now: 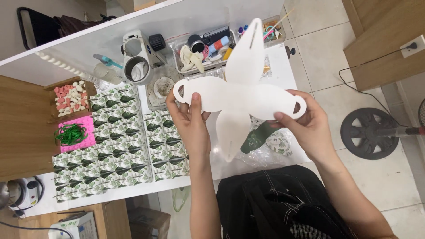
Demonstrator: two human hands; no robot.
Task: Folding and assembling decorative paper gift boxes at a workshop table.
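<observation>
I hold a flat white cut-out [241, 88] with four long lobes, like a cross, up over a white table [283, 62]. My left hand [190, 121] grips its left lobe, which ends in a round loop handle. My right hand [305, 124] pinches the right lobe near a matching loop. One lobe points away from me and has a narrow slit. The lower lobe hangs toward me. Beneath it lie a dark green leaf-printed piece [256, 137] and clear plastic wrap [270, 152].
Several rows of green leaf-printed flat packs [119, 146] cover the table's left. A pink tray of green bands [73, 135], a box of pink and white bits [68, 97], a grey metal device [139, 59] and a clear bin of tools [208, 48] stand behind. A fan base [372, 132] sits on the floor.
</observation>
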